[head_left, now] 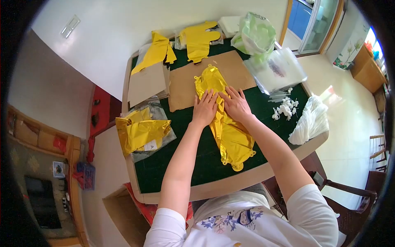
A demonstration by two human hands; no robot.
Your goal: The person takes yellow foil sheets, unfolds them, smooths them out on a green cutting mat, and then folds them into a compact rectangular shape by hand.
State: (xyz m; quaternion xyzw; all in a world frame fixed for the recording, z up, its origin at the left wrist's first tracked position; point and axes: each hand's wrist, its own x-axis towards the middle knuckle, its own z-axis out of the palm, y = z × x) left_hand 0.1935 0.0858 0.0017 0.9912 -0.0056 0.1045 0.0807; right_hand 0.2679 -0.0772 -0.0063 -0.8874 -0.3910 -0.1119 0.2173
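Note:
A flat gold foil balloon (234, 142), creased along its length, lies partly on a brown cardboard sheet (181, 86) and partly on the dark green table top (189, 164). My left hand (205, 108) rests flat on its left side, fingers stretched out and pointing away from me. Across from it, my right hand (236, 105) presses flat on the right side, fingers spread. Neither hand grips anything. Small tabs stick out along the foil's edges at both ends.
At left, more gold foil (144, 133) sits on clear bags beside stacked cardboard (148, 84). Other gold foil pieces (197, 41) lie at the back. On the right are clear plastic sleeves (279, 72), a green-white bag (257, 37), white clips (286, 109) and white string (310, 119).

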